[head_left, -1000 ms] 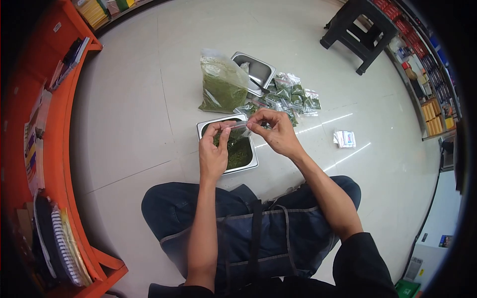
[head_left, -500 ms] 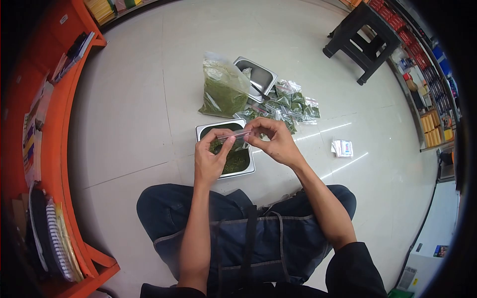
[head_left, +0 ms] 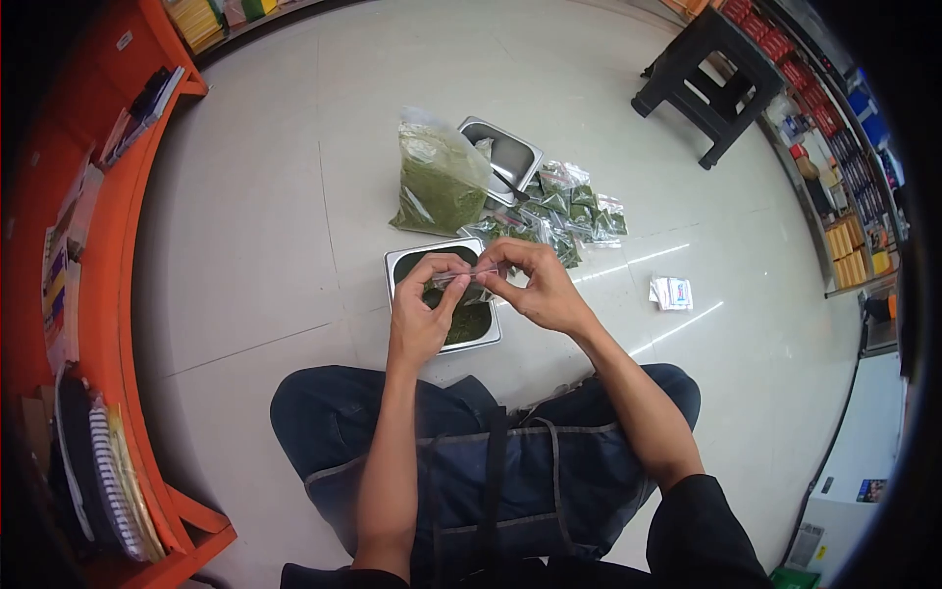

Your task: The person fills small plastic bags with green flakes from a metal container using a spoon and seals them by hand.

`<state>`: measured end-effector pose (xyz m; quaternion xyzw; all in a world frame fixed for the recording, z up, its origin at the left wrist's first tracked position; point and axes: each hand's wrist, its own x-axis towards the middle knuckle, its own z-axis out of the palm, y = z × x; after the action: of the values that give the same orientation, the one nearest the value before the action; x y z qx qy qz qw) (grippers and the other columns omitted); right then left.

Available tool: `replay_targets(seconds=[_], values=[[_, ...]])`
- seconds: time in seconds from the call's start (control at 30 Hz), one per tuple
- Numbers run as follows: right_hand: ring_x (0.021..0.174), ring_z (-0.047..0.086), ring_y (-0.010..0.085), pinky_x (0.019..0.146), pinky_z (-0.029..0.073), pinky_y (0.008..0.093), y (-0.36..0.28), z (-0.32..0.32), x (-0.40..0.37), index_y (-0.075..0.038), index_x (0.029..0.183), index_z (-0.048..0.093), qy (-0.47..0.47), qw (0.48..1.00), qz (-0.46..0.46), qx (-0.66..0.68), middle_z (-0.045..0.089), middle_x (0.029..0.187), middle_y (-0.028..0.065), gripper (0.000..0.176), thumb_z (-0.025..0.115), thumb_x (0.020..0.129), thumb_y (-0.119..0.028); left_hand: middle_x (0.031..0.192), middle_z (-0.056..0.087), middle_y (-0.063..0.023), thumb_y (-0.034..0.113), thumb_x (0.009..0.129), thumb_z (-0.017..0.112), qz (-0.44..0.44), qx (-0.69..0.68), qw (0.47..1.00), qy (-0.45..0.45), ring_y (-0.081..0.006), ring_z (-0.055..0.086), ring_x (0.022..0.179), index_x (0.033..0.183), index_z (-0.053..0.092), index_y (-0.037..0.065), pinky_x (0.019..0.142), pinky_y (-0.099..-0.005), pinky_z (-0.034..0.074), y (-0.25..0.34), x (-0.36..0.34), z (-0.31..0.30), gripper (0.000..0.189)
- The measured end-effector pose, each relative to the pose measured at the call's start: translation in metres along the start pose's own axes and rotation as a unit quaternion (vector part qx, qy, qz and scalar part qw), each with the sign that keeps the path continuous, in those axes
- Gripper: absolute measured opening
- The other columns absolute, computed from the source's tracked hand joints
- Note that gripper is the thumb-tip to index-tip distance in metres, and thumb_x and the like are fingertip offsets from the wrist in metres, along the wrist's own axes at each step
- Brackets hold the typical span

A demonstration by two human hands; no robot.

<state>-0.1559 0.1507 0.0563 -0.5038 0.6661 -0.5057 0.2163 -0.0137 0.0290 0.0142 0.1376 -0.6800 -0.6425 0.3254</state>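
My left hand (head_left: 429,299) and my right hand (head_left: 530,285) both pinch the top edge of a small clear zip bag (head_left: 455,279). Their fingertips nearly meet along its seal strip. Below them stands a steel pan (head_left: 394,265) with loose dried green herb (head_left: 469,322) in it. My hands cover part of the pan and most of the bag, so the bag's contents are hard to make out. Past the hands lies a heap of small zip bags (head_left: 564,211) filled with green herb.
Behind the pan a large clear bag of green herb (head_left: 439,182) stands beside a second steel pan (head_left: 512,147) with a dark-handled utensil. A stack of small packets (head_left: 671,293) lies right. A black stool (head_left: 714,83) and shelves stand right; an orange shelf (head_left: 128,324) is left.
My right hand has slid left along the bag's top edge, closer to my left hand. The whole view has shifted slightly.
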Motion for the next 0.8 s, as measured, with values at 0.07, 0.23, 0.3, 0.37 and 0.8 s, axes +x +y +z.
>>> replay_targets(seconds=[0.07, 0.23, 0.3, 0.37, 0.8], values=[[0.075, 0.060, 0.0139, 0.070, 0.049, 0.0286, -0.003, -0.001, 0.000, 0.004, 0.092, 0.069, -0.004, 1.000, 0.010, 0.003, 0.066, 0.085, 0.0079, 0.012, 0.071, 0.085, -0.006, 0.104, 0.065, -0.0090, 0.002, 0.091, 0.066, -0.015, 0.023, 1.000, -0.014, -0.0164, 0.060, 0.101, 0.097, 0.065, -0.003, 0.094, -0.0298, 0.046, 0.003, -0.001, 0.000, 0.008], [0.082, 0.060, 0.0111, 0.076, 0.049, 0.0277, 0.000, -0.001, -0.003, 0.004, 0.093, 0.069, -0.010, 0.997, 0.074, 0.022, 0.066, 0.089, 0.0051, 0.012, 0.072, 0.088, -0.007, 0.097, 0.067, -0.0126, 0.002, 0.088, 0.068, 0.030, 0.055, 0.998, 0.008, -0.0245, 0.064, 0.094, 0.095, 0.064, -0.003, 0.087, -0.0338, 0.049, 0.006, 0.000, 0.001, 0.010], [0.084, 0.060, 0.0114, 0.077, 0.049, 0.0276, 0.002, -0.001, -0.004, 0.004, 0.094, 0.069, -0.010, 0.997, 0.067, 0.041, 0.066, 0.092, 0.0056, 0.012, 0.072, 0.088, -0.006, 0.097, 0.068, -0.0134, 0.003, 0.086, 0.070, 0.036, 0.055, 0.998, 0.010, -0.0263, 0.066, 0.094, 0.095, 0.066, -0.003, 0.087, -0.0354, 0.050, 0.007, 0.001, 0.001, 0.011], [0.088, 0.061, 0.0126, 0.080, 0.049, 0.0276, 0.003, -0.003, -0.004, 0.004, 0.095, 0.068, -0.010, 0.996, 0.057, 0.066, 0.065, 0.097, 0.0066, 0.011, 0.071, 0.089, -0.005, 0.096, 0.069, -0.0136, 0.003, 0.085, 0.071, 0.047, 0.055, 0.997, 0.011, -0.0267, 0.066, 0.093, 0.094, 0.067, -0.003, 0.086, -0.0355, 0.050, 0.007, 0.002, -0.001, 0.012], [0.080, 0.060, 0.0157, 0.075, 0.048, 0.0303, -0.005, -0.005, -0.003, 0.004, 0.091, 0.067, -0.023, 0.999, 0.034, 0.012, 0.066, 0.088, 0.0077, 0.011, 0.070, 0.085, -0.004, 0.093, 0.068, -0.0114, 0.001, 0.084, 0.068, 0.043, 0.050, 0.998, -0.017, -0.0224, 0.067, 0.090, 0.089, 0.064, -0.003, 0.084, -0.0323, 0.050, 0.014, 0.001, 0.000, 0.008]])
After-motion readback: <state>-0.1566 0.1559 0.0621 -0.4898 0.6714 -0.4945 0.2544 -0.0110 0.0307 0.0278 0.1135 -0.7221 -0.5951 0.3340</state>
